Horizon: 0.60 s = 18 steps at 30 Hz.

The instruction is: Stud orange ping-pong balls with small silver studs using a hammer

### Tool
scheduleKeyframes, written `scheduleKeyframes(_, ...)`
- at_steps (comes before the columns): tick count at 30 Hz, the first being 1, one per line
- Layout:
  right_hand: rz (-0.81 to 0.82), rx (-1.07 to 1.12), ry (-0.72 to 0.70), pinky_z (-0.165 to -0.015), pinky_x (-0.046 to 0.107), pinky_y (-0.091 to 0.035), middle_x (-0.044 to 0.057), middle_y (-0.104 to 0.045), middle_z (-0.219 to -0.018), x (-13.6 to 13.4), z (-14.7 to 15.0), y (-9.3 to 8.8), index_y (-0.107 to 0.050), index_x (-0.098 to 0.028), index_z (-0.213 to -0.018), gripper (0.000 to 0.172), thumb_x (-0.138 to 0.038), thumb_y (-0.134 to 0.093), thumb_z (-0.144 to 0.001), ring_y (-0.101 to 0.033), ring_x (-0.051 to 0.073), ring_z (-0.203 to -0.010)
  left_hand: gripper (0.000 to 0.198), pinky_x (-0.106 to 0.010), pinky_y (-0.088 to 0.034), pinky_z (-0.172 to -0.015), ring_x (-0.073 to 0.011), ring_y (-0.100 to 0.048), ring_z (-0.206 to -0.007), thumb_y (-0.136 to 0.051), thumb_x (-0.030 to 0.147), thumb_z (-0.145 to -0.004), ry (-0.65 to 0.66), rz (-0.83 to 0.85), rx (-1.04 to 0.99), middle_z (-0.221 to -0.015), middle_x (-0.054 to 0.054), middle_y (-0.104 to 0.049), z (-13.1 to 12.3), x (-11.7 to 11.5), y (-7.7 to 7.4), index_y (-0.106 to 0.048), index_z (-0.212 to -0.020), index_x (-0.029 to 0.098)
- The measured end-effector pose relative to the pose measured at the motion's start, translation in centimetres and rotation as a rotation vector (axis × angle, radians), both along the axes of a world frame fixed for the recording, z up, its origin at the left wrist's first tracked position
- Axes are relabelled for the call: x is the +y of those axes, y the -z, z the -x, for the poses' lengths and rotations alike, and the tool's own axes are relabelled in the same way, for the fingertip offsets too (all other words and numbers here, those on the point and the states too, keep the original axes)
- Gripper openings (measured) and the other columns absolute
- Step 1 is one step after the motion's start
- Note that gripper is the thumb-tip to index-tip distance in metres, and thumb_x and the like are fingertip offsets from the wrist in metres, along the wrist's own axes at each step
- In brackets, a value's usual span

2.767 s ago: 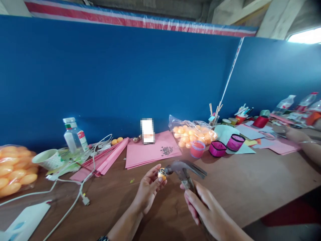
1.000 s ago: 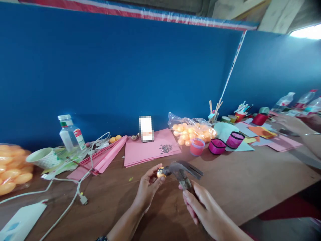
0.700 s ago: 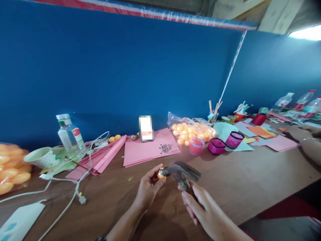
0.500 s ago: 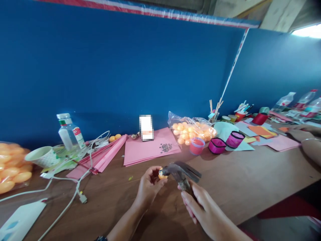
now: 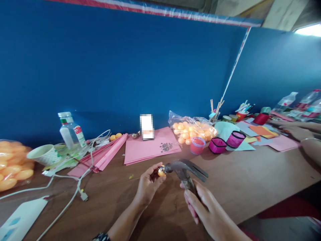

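My left hand pinches a small orange ball above the table, fingers closed around its left side. Something shiny and metallic shows on the ball; its kind is too small to tell. A claw hammer is in my right hand, fingers wrapped round its handle. Its striking face is just right of the ball, with the claw pointing right. Beyond my hands lie pink paper sheets with a cluster of small metal rings on them.
Clear bags of orange balls stand behind and far left. White cables, a paper cup and a bottle are on the left. Right of centre are a tub and magenta rings. Another person's arm rests far right.
The hammer in my right hand has shifted slightly right, opening a small gap from the ball and showing more of its metallic part. My left hand keeps its pinch, nearly still.
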State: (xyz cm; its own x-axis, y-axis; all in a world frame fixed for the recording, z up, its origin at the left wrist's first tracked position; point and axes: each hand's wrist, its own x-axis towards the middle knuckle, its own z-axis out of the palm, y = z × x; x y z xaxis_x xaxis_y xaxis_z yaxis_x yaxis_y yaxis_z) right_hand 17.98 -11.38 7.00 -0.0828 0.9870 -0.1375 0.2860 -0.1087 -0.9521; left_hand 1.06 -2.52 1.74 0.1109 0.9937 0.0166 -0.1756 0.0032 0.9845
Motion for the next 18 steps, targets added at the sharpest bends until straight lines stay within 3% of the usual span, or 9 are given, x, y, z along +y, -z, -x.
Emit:
scheduleKeyframes(7, 0.031, -0.028, -0.022, -0.043, 0.018, -0.04, -0.003, -0.044, -0.064, 0.12, -0.05, 0.52, -0.044, -0.018, -0.094, 0.027, -0.042, -0.035, -0.086, -0.042, 0.008, -0.049, 0.047, -0.036, -0.041, -0.091, -0.0213, -0.056, -0.101, -0.068, 0.021, -0.06, 0.008, -0.082, 0.056, -0.112, -0.009, -0.06, 0.22, 0.2, 0.75, -0.058, -0.106, 0.017)
scheduleKeyframes(12, 0.004, -0.024, -0.035, -0.042, 0.017, -0.039, -0.004, -0.043, -0.062, 0.38, 0.05, 0.35, -0.044, -0.017, -0.093, 0.026, -0.041, -0.036, -0.087, -0.041, 0.007, -0.048, 0.048, -0.031, -0.048, -0.08, -0.0178, -0.061, -0.088, -0.067, 0.019, -0.062, 0.023, -0.067, 0.065, -0.1, -0.008, -0.063, 0.13, -0.01, 0.38, -0.054, -0.108, 0.017)
scheduleKeyframes(18, -0.009, 0.009, -0.024, -0.042, 0.017, -0.039, -0.004, -0.044, -0.064, 0.08, -0.2, 0.18, -0.043, -0.018, -0.099, 0.027, -0.041, -0.035, -0.087, -0.042, 0.007, -0.048, 0.043, -0.032, -0.047, -0.081, -0.019, -0.061, -0.089, -0.069, 0.019, -0.06, 0.01, -0.038, 0.02, -0.096, -0.008, -0.065, -0.04, 0.03, 0.46, -0.056, -0.101, 0.015)
